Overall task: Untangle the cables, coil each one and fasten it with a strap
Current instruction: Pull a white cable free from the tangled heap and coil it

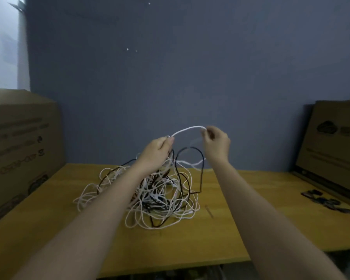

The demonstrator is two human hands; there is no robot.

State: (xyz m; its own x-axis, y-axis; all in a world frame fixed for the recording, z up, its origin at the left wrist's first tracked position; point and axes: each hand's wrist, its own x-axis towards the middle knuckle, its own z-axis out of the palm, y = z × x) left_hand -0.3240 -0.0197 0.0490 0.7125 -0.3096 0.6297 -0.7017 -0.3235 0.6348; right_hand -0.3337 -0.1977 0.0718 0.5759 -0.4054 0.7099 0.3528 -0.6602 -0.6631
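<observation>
White cable [187, 129] arches left to right above the tangle [150, 195], each end pinched by the fingers of left hand [158, 152] and right hand [216, 143].

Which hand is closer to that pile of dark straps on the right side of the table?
Right. The right hand is raised above the cable tangle, pinching the white cable, on the straps' side. The left hand grips the same cable farther left.

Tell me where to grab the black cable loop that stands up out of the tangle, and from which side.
Take the black cable loop at its raised arch, coming from above. It stands clear of the cable tangle, below the white cable held between the left hand and right hand, so fingers can probably hook under it without snagging other strands.
</observation>
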